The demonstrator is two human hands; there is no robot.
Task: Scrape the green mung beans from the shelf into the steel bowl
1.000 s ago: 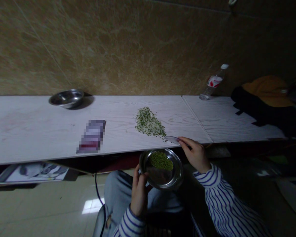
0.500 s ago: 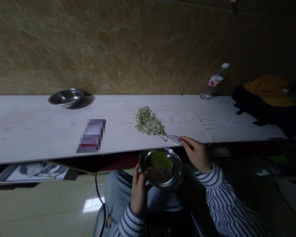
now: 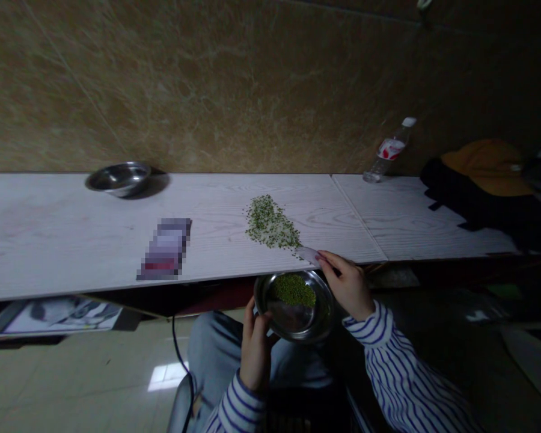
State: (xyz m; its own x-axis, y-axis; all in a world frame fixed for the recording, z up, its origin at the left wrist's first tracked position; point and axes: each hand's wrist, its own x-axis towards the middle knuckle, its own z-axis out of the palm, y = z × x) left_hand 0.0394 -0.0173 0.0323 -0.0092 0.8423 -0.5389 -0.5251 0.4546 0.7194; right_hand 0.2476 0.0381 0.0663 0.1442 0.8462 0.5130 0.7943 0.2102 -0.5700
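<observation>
My left hand [image 3: 256, 346] grips the near left rim of a steel bowl [image 3: 327, 319], held just below the table's front edge. Small green mung beans [image 3: 293, 290] lie in the far part of this bowl. Between the fingertips of my right hand [image 3: 349, 285] is a thin, translucent plastic scraper-like piece [image 3: 307, 255], pinched at its right end. Its left end touches the near corner of a spread of green beans [image 3: 270, 222] on the table. White shows among those beans; whether it is grains or tabletop I cannot tell.
On the white wood-grain table [image 3: 216, 258] stand a second steel bowl [image 3: 119, 180] at the back left and a plastic bottle [image 3: 388, 153] near the wall. A blurred-out flat item [image 3: 166, 248] lies left. At right, an orange cap [image 3: 484, 168] rests on dark cloth.
My right hand and the translucent piece have moved a little left, up to the near corner of the bean spread. My left hand and the bowl have hardly moved.
</observation>
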